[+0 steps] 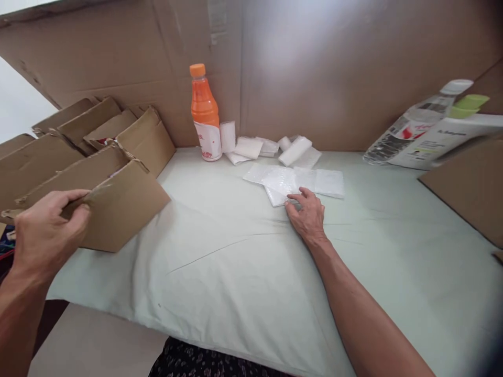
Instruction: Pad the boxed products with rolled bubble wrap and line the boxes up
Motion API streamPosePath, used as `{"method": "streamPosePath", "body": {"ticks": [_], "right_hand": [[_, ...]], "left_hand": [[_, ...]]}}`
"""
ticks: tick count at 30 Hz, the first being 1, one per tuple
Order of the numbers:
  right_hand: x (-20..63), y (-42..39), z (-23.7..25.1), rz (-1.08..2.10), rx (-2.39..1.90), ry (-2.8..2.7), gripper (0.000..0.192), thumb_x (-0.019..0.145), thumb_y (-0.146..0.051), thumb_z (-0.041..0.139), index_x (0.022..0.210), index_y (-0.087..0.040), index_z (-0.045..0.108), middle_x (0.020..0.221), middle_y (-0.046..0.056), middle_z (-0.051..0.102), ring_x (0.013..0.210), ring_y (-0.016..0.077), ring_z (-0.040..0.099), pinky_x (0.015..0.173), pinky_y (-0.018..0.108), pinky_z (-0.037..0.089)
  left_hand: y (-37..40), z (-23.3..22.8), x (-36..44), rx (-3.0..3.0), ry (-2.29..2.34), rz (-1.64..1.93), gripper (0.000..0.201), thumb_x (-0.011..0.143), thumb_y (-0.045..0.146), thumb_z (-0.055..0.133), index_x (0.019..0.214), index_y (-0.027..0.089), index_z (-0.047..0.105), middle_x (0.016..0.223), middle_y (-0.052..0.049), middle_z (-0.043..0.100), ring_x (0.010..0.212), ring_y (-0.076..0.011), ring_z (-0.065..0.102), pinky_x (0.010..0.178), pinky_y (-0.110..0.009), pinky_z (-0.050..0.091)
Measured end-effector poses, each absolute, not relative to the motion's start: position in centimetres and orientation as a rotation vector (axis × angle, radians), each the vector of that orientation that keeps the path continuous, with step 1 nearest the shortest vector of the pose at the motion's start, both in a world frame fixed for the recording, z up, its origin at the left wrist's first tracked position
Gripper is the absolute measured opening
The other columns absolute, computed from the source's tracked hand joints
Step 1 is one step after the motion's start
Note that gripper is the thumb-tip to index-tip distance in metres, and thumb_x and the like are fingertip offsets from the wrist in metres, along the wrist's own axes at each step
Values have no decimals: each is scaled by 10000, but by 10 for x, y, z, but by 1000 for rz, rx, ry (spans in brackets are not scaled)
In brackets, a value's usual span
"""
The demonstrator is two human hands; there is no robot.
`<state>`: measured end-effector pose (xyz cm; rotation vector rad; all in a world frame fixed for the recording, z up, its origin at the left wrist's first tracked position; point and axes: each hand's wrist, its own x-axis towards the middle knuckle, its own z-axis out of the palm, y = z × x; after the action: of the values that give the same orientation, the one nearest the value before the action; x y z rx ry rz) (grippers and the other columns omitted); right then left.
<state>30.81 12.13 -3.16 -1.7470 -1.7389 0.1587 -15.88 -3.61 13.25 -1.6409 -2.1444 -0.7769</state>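
My left hand (51,225) grips the top edge of a cardboard box (121,209) on the left, thumb on the near wall and fingers behind it. Near the middle of the table, my right hand (308,212) rests at the front edge of some flat, clear bubble wrap pieces (283,180). Its fingers are loosely bent and apart, with the fingertips touching or just over the plastic. Behind these pieces lie several folded or rolled white wraps (296,152). One small white roll (228,137) stands upright beside an orange bottle (205,115).
More open cardboard compartments (145,139) extend at the left. A tilted clear plastic bottle (416,123) leans by a white printed pack (436,144) and a light green item (467,106). Brown cardboard (471,183) stands at right. A cardboard wall (314,78) backs the cloth-covered table (236,272).
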Motion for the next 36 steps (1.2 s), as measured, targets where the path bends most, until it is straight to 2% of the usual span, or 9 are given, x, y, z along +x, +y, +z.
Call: {"method": "streamPosePath", "body": {"ticks": [7, 14, 16, 19, 23, 26, 31, 34, 36], "right_hand": [[305, 122, -31, 237, -1662, -1856, 365, 853, -409, 576, 1106, -220, 759, 1532, 118, 499, 1422, 368, 414, 1130, 583, 323], [315, 123, -34, 173, -1582, -1583, 513, 917, -364, 453, 1375, -159, 561, 1470, 176, 546, 1384, 307, 478, 1116, 544, 394], [325, 125, -27, 183, -1457, -1382, 509, 901, -402, 491, 1347, -171, 570, 1419, 157, 582, 1306, 289, 542, 1059, 508, 457], [342, 126, -9, 252, -1296, -1050, 475, 860, -434, 565, 1258, -182, 620, 1228, 110, 671, 1038, 231, 650, 903, 433, 540], [355, 118, 24, 362, -1167, -876, 384, 806, -415, 634, 1105, -181, 689, 942, 53, 693, 773, 162, 630, 686, 322, 539], [354, 114, 40, 466, -1068, -914, 370, 773, -407, 665, 1063, -180, 705, 907, 45, 696, 708, 137, 610, 631, 292, 515], [360, 121, 45, 456, -1244, -1038, 370, 743, -360, 654, 1065, -186, 709, 975, 75, 715, 793, 186, 650, 726, 373, 548], [372, 117, 49, 300, -1453, -1159, 386, 738, -344, 671, 1095, -208, 722, 1221, 150, 666, 1122, 293, 638, 927, 497, 523], [376, 105, 55, 125, -1557, -1283, 408, 751, -345, 684, 1143, -238, 721, 1447, 180, 530, 1359, 337, 496, 1053, 540, 450]], "left_hand": [[-47, 140, -76, -2175, -1804, -913, 157, 935, 257, 544, 1030, 265, 668, 1002, 46, 708, 919, -186, 679, 850, -312, 542], [-12, 131, -28, -2428, -1424, -956, 200, 945, 161, 501, 1025, 229, 671, 962, -33, 736, 912, -212, 687, 824, -378, 524], [-7, 129, -25, -2424, -1398, -964, 210, 939, 136, 511, 1046, 219, 672, 972, -35, 736, 904, -206, 683, 810, -366, 512], [-5, 127, -24, -2414, -1373, -977, 233, 922, 106, 534, 1069, 222, 672, 967, -30, 730, 875, -198, 673, 782, -349, 494], [-9, 127, -23, -2391, -1322, -978, 250, 902, 81, 554, 1078, 220, 667, 980, -38, 727, 910, -216, 680, 835, -371, 503], [-18, 129, -21, -2384, -1274, -929, 235, 894, 89, 587, 1085, 204, 661, 996, -62, 718, 945, -241, 679, 870, -401, 518], [-36, 134, -20, -2373, -1191, -881, 310, 865, 55, 624, 1135, 205, 643, 1050, -83, 702, 1023, -275, 676, 920, -460, 539], [-51, 132, -27, -2293, -1210, -975, 411, 826, 45, 662, 1181, 252, 650, 1144, -78, 684, 1162, -314, 647, 1012, -518, 525], [-62, 123, -37, -2152, -1261, -1131, 498, 797, 54, 694, 1233, 292, 655, 1220, -73, 656, 1215, -327, 628, 1060, -536, 513]]}}
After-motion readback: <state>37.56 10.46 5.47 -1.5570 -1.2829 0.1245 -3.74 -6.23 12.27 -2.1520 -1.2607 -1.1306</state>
